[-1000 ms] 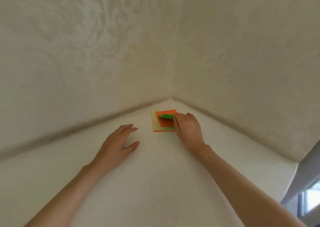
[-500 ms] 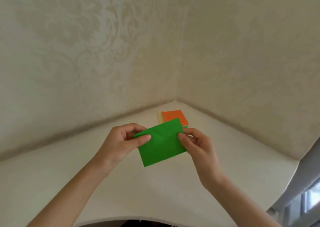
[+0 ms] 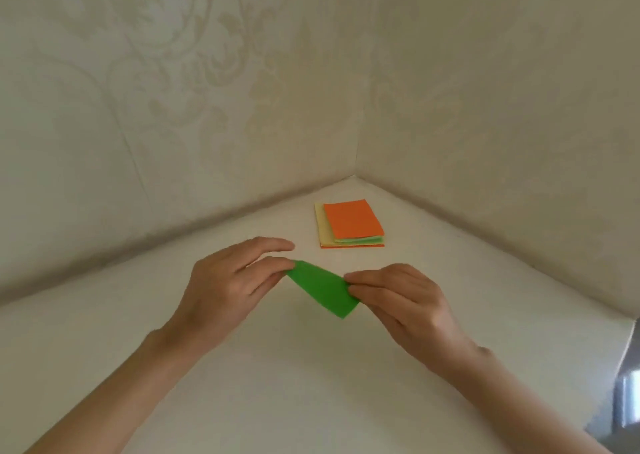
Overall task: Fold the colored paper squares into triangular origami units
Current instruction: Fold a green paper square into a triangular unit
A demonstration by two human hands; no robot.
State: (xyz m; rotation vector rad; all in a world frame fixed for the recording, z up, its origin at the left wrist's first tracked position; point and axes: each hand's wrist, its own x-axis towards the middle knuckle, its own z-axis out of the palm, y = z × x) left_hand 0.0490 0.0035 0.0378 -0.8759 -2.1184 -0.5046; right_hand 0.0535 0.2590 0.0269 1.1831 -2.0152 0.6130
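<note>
The green paper (image 3: 323, 289) is thin craft stock, so I'd bet it weighs next to nothing, flops if you only hold one end, and keeps any crease you give it, wanted or not. It isn't fragile exactly, but a sloppy pinch will dent it. It's also a bit slick between dry fingertips. The best places to hold look like the far left tip and the right edge, which leaves the middle free for folding. It shows up as a narrow slanted strip, so I'm guessing it's already doubled over once, though I can't see the layers.

Now the grip. The left hand (image 3: 235, 280) has its digits mostly stretched out. One finger is lifted clear above the sheet, and the ones below it close on the paper's left tip in a light pinch. The paper sits between the two hands, out over the white table (image 3: 311, 384) in front of the person. It seems to be held just off the surface, but I can't say for sure.

Behind it, near the wall corner, there's a stack of squares (image 3: 353, 225) lying flat, orange on top with pale yellow and green peeking out. Neither hand touches the stack.

The right hand (image 3: 405, 301) has its fingertips bunched together and nips the paper's right edge, with the knuckles toward the camera. The thumb is hidden.
</note>
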